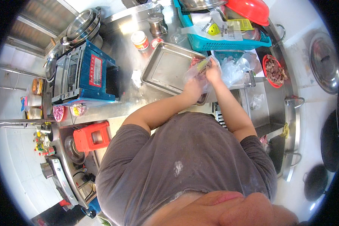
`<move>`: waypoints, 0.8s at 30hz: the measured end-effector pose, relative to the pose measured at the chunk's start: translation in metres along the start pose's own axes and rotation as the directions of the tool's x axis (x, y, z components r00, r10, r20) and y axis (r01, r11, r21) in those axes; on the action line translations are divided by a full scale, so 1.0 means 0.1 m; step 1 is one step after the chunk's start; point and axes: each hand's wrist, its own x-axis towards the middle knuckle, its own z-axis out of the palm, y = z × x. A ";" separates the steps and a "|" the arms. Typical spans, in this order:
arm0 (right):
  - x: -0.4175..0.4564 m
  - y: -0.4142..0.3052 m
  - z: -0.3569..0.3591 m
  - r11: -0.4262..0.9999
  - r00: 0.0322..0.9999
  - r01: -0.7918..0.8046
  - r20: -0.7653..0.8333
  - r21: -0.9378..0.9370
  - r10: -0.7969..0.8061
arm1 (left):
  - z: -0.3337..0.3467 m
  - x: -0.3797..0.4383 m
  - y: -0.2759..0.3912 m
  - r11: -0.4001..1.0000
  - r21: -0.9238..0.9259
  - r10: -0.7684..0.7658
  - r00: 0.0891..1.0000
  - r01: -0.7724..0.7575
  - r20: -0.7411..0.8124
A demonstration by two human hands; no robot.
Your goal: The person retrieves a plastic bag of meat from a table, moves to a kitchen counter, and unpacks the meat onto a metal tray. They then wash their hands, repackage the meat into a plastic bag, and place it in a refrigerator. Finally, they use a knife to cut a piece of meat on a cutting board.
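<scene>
A clear plastic bag (192, 74) with printing is between my two hands above the right part of a shallow metal tray (169, 60). My right hand (212, 71) grips the bag's upper right edge. My left hand (192, 89) is blurred by motion at the lower side of the bag; its fingers are partly hidden, and I cannot tell how firmly it grips. Some reddish raw meat (195, 61) shows beside the bag at the tray's right end. The bag covers part of it. Right of my right hand lies a bunch of thin clear plastic bags (230, 72).
A blue slicing machine (83, 75) stands on the left of the steel counter (124, 97). A jar (139, 40) and metal pot (157, 24) stand behind the tray. Beyond is a turquoise basket (228, 43). To the right are a sink (267, 101) and a red basket of meat (274, 71).
</scene>
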 end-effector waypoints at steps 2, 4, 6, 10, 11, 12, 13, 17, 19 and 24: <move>0.05 0.11 0.09 0.996 0.999 -0.028 0.025 0.086 0.026 | 0.03 -0.03 0.14 0.944 -0.256 -0.227 0.973 0.208 -0.045; -0.08 -0.16 0.09 0.983 0.994 -0.091 0.069 0.162 0.080 | -0.28 -0.05 0.23 0.958 0.188 0.175 0.960 -0.217 0.217; -0.03 -0.06 0.16 0.926 0.966 -0.182 0.237 0.330 0.106 | -0.31 -0.01 0.24 0.826 0.332 0.347 0.875 -0.456 0.338; 0.00 0.18 0.32 0.893 0.929 -0.243 0.357 0.380 0.101 | 0.37 0.17 -0.01 0.905 0.173 0.362 0.917 -0.388 0.165; 0.05 0.41 0.41 0.923 0.941 -0.194 0.329 0.332 0.080 | 0.45 0.20 -0.01 0.921 0.092 0.362 0.919 -0.378 0.154; -0.02 0.32 0.38 0.974 0.940 -0.149 0.329 0.170 0.087 | 0.32 0.19 0.02 0.874 0.175 0.380 0.863 -0.453 0.334; -0.17 0.01 0.17 0.995 0.943 -0.098 0.321 0.001 0.093 | -0.06 0.14 0.15 0.807 0.236 0.375 0.778 -0.542 0.504; -0.28 -0.01 0.05 0.945 0.915 0.105 0.402 -0.309 0.029 | -0.26 0.17 0.15 0.981 -0.048 0.176 0.772 -0.186 0.611; -0.28 -0.02 0.03 0.921 0.900 0.236 0.427 -0.310 -0.087 | 0.29 0.32 -0.16 0.955 -0.289 0.212 0.845 -0.072 0.491; -0.43 -0.22 -0.15 0.918 0.934 0.167 0.357 -0.359 -0.030 | 0.49 0.31 -0.14 0.368 -0.685 -0.261 0.777 0.629 0.573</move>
